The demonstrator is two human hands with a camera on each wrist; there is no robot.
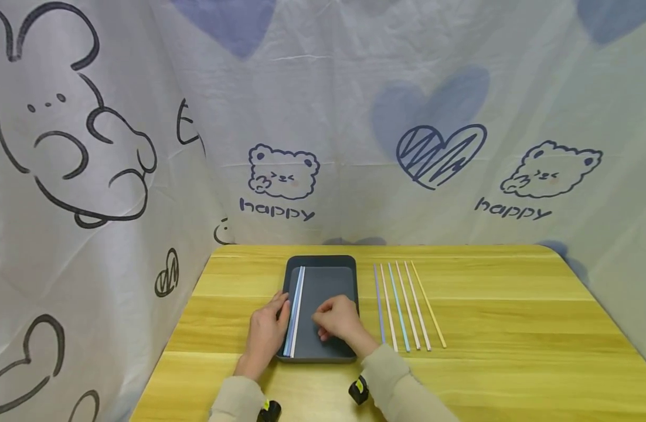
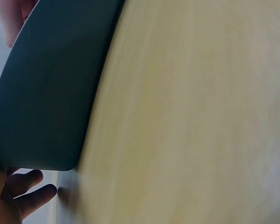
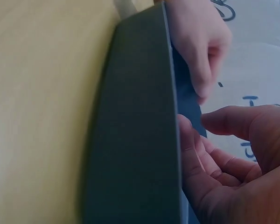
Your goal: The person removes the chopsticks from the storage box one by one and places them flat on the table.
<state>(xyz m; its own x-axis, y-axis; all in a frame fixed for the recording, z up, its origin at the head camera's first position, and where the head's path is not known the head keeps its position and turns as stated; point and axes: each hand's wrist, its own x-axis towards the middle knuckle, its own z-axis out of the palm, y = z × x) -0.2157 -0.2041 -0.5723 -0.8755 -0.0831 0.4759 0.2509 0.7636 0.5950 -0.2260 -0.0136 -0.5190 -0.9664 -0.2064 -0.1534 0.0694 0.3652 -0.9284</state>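
Observation:
A dark grey rectangular tray (image 1: pixel 323 359) lies lengthwise on the table. Along its left inner side, blue sticks (image 1: pixel 293 310) and a white stick (image 1: pixel 298 313) lie close together. My left hand (image 1: pixel 265 334) rests against the tray's left side, thumb at the rim, fingers fairly straight. Over the tray's floor, right of those sticks, is my right hand (image 1: pixel 340 319). In the right wrist view, a gap shows between the right thumb (image 3: pixel 231 121) and index finger, with nothing held there. The tray's outer wall (image 3: pixel 130 116) hides part of that hand.
Right of the tray, several thin sticks lie roughly side by side on the wooden table (image 1: pixel 513 316): a purple one (image 1: pixel 379 305), pink ones, a light blue one (image 1: pixel 399 308) and a yellow one (image 1: pixel 428 305). A printed cloth (image 1: pixel 354 117) hangs behind the table.

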